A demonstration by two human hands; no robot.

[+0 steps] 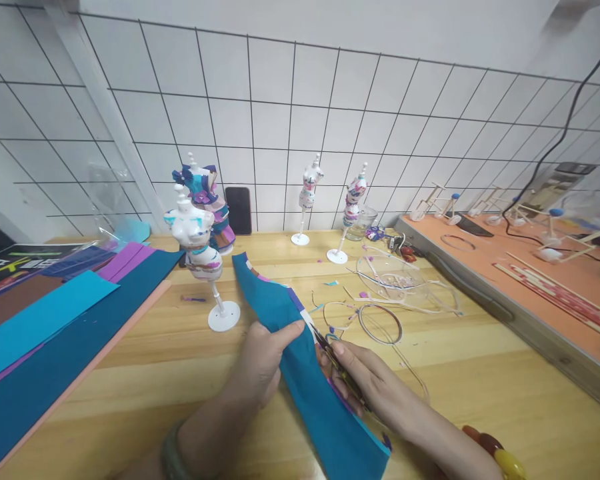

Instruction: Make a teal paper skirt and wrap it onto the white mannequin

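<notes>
A long strip of teal crepe-like paper (pixel 306 399) runs from the table's middle toward me, with purple, white and brown layers showing along its right edge. My left hand (pixel 260 360) is closed on the strip from the left, thumb flat on top near that edge. In my right hand (pixel 375 383) is a pair of dark scissors (pixel 325 343), its blades at the strip's right edge, just beside my left thumb. Their handles are mostly hidden by my fingers. A small white dress form (pixel 195 233) with painted patches stands beyond my left hand.
A dressed form (pixel 220 212), a phone (pixel 239 210) and two more small forms (pixel 307 193) stand by the tiled wall. Thin coiled tubing (pixel 380 323) lies right of the strip. Coloured paper sheets (pixel 45 320) cover the left side; an orange shelf (pixel 510 260) borders the right.
</notes>
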